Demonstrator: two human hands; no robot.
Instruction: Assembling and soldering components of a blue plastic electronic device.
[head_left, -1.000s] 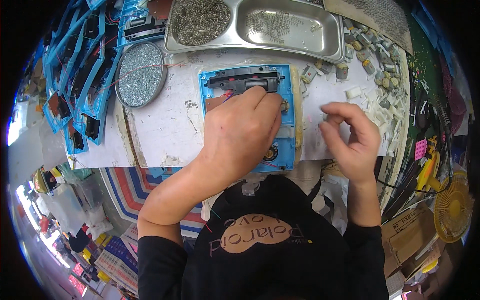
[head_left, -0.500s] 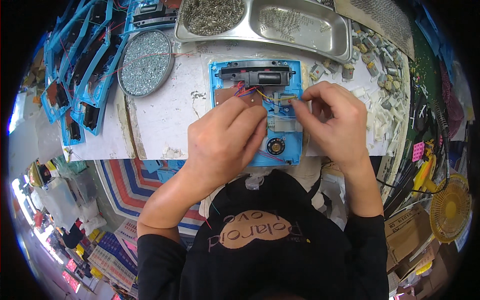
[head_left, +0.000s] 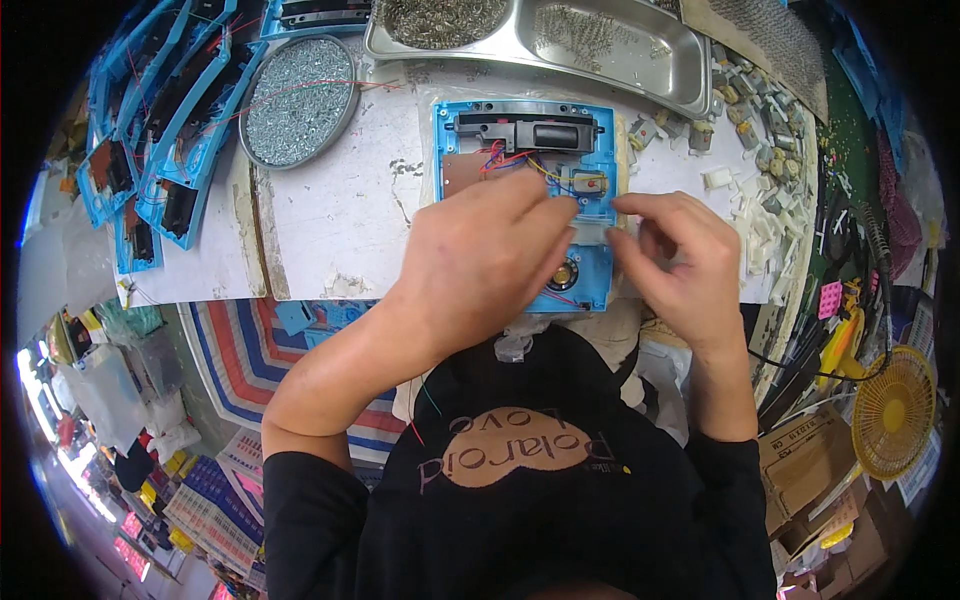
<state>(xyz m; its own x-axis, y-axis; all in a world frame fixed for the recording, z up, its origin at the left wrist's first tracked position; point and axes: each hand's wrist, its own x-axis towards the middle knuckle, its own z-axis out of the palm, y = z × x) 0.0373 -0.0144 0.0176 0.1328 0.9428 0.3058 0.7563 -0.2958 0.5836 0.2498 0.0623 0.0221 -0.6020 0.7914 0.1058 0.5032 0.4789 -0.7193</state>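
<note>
A blue plastic housing (head_left: 600, 290) lies on the table before me. Inside it are a black bar-shaped part (head_left: 560, 136), a brown circuit board (head_left: 460, 170), a small grey motor (head_left: 588, 183), a whitish piece (head_left: 592, 233) and a round speaker (head_left: 567, 274). Thin red, blue and yellow wires (head_left: 515, 160) run between them. My left hand (head_left: 485, 265) is over the housing's middle, fingers pressed together by the whitish piece; what they pinch is hidden. At the housing's right edge, my right hand (head_left: 685, 260) keeps thumb and forefinger apart, close to that piece's other end.
A round tray of small screws (head_left: 298, 105) and a metal tray (head_left: 690, 90) holding springs stand at the back. Blue housings (head_left: 180, 150) are stacked at far left. Grey motors (head_left: 770, 150) and white plastic parts (head_left: 765, 230) lie on the right. A yellow fan (head_left: 893, 413) stands lower right.
My right hand has drawn back from the motor to the housing's right edge, its finger and thumb parting. My left hand has shifted right, covering more of the housing and part of the speaker.
</note>
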